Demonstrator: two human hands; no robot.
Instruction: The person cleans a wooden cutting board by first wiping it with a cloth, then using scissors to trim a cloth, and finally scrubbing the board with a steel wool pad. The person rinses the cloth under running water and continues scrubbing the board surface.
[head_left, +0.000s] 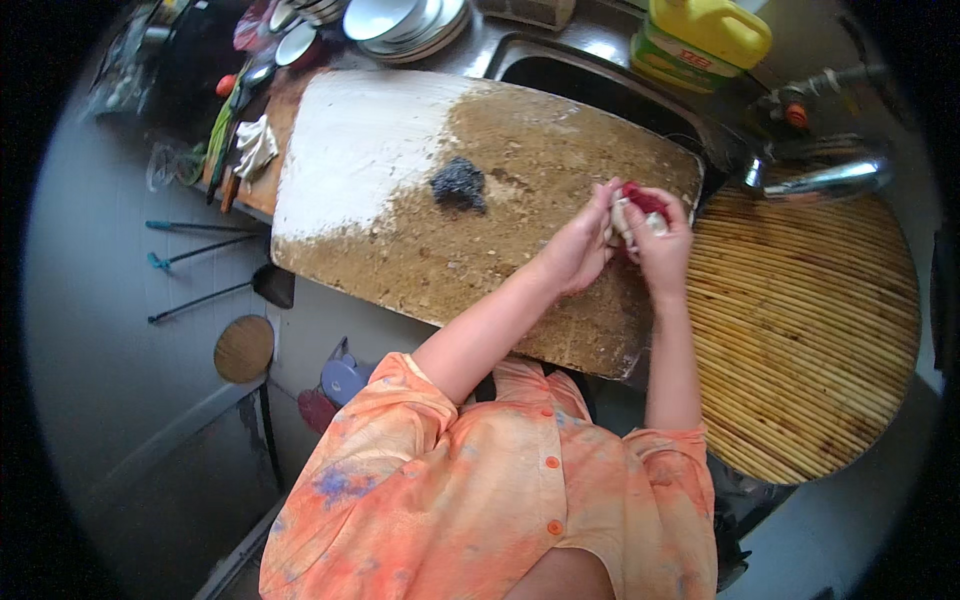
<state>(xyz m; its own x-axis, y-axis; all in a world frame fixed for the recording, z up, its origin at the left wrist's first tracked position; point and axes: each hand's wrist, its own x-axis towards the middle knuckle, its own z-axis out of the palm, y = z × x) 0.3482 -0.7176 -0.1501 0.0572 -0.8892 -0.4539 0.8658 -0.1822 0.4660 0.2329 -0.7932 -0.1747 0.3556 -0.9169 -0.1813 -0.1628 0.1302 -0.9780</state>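
Note:
A large board lies before me, its left part coated white and the rest brown and speckled. Over its right part, my left hand and my right hand meet around a crumpled red and whitish cloth. The fingers of both hands press into it, and the palms hide part of it. Left of my hands, a dark grey scouring pad rests on the board, near the edge of the white area, touched by neither hand.
A sink lies behind the board, with stacked dishes to its left and a yellow jug to its right. A round slatted bamboo mat adjoins on the right. Knives and a white rag lie at the left.

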